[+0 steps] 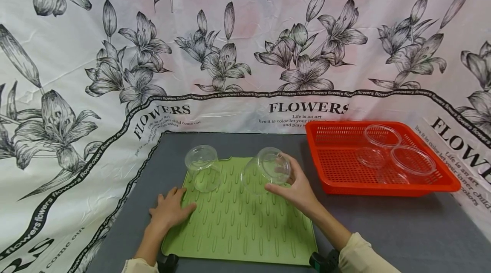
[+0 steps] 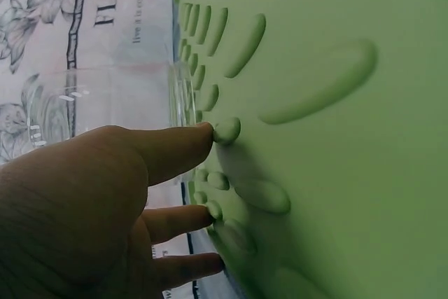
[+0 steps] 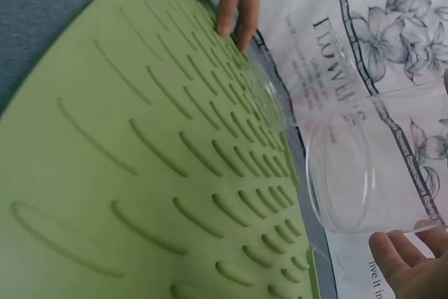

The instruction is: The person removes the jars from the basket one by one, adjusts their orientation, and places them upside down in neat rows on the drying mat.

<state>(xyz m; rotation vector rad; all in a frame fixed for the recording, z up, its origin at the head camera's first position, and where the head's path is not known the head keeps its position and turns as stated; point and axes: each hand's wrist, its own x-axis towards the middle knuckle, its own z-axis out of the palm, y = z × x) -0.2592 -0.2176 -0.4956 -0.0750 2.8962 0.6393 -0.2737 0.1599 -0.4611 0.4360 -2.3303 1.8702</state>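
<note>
My right hand (image 1: 297,185) grips a clear plastic cup (image 1: 273,166) over the back right of a green drying mat (image 1: 245,226). That cup is tilted. In the right wrist view its round rim (image 3: 341,173) faces the mat, with the fingertips (image 3: 392,250) against its side. A second clear cup (image 1: 203,168) stands on the mat's back left corner. My left hand (image 1: 170,209) rests on the mat's left edge, fingers spread and holding nothing. In the left wrist view its thumb tip (image 2: 203,131) is right at the mat's raised ridges.
At the back right of the grey table (image 1: 383,230) is a red plastic basket (image 1: 330,188) with slotted walls. Two clear cups (image 1: 412,162) stand in its right half. A flower-printed cloth (image 1: 238,115) hangs behind the table and along its sides.
</note>
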